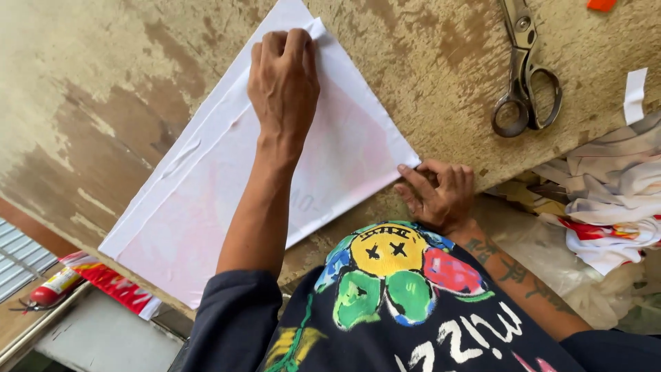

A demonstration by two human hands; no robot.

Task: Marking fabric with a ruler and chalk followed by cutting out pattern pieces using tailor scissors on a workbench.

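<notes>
A large white sheet of fabric [227, 186], faintly pink in the middle, lies flat on a worn wooden table [103, 89]. My left hand [284, 83] reaches across it, and its curled fingers grip the folded far corner of the sheet. At the table's near edge my right hand [441, 196] pinches the sheet's right corner between thumb and fingers. The forearm behind that hand is tattooed. My dark printed shirt fills the bottom of the view.
Large metal scissors [525, 79] lie on the table at the upper right, with a white strip [635, 94] beyond them. Crumpled printed cloth [613, 200] and clear plastic [551, 258] pile up on the right. A red extinguisher [49, 291] and a red-and-white bag [117, 286] sit lower left.
</notes>
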